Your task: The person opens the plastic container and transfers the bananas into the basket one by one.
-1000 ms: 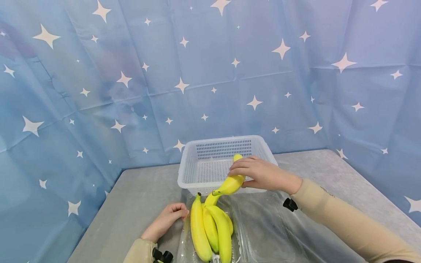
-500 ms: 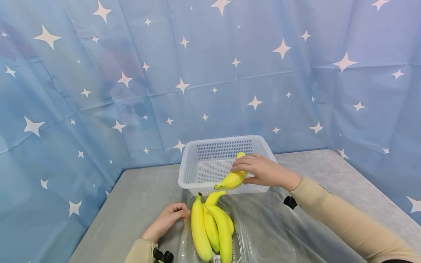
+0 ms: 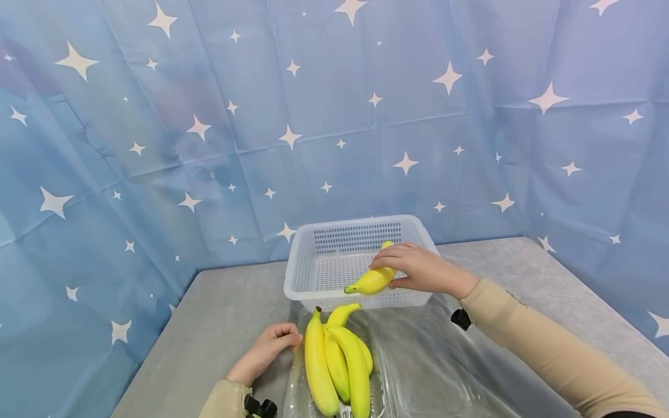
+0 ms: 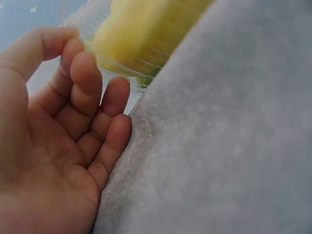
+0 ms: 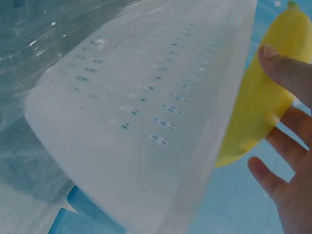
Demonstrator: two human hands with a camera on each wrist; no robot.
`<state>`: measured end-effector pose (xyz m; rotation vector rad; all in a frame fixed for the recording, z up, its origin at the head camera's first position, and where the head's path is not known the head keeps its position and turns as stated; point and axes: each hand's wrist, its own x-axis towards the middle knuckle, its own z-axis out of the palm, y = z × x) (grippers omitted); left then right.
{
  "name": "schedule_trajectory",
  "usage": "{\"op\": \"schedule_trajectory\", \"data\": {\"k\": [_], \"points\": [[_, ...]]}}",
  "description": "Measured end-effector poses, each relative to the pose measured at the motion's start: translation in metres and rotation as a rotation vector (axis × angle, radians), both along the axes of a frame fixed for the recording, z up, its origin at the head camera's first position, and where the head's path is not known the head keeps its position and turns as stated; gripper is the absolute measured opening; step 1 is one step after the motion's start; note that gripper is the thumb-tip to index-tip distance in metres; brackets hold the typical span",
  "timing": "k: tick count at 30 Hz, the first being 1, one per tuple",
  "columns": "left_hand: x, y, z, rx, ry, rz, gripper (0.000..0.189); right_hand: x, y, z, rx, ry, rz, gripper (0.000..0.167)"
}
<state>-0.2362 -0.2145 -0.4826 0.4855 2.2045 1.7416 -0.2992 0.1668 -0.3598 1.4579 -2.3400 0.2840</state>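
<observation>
My right hand (image 3: 418,268) grips a single banana (image 3: 375,281) over the front rim of a white slotted plastic basket (image 3: 305,293). In the right wrist view, the thumb (image 5: 280,66) lies along one side of the fruit and fingers are on the other. My left hand (image 3: 269,347) pinches the left edge of a clear plastic clamshell box (image 3: 295,380) between thumb and forefinger, as the left wrist view shows. Several bananas (image 3: 334,363) lie in the box, one tip sticking up toward the basket.
The box's clear lid (image 3: 434,360) lies folded open to the right, on the grey table (image 3: 230,302). Behind the basket hangs a blue curtain (image 3: 334,116) with white stars, which also runs down both sides.
The right hand has carried its banana up and slightly right, away from the bananas in the box. The left hand stays at the box's edge.
</observation>
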Motion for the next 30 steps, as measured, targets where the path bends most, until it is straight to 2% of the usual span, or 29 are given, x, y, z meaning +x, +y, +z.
{"op": "schedule_trajectory", "data": {"k": [9,14,19,30], "points": [[-0.002,0.001,0.0,0.003,-0.011,-0.006,0.023,-0.008,0.004,-0.005,-0.02,0.019,-0.011,0.056],[-0.001,0.001,-0.001,0.003,0.006,-0.006,0.025,-0.011,0.007,-0.008,-0.022,-0.01,-0.034,0.054],[0.0,0.0,-0.002,0.006,0.022,-0.009,0.028,-0.013,0.008,-0.009,-0.025,-0.037,-0.051,0.052],[-0.001,-0.001,-0.003,0.011,0.023,-0.009,0.028,-0.014,0.01,-0.012,-0.02,-0.025,-0.056,0.048]]}}
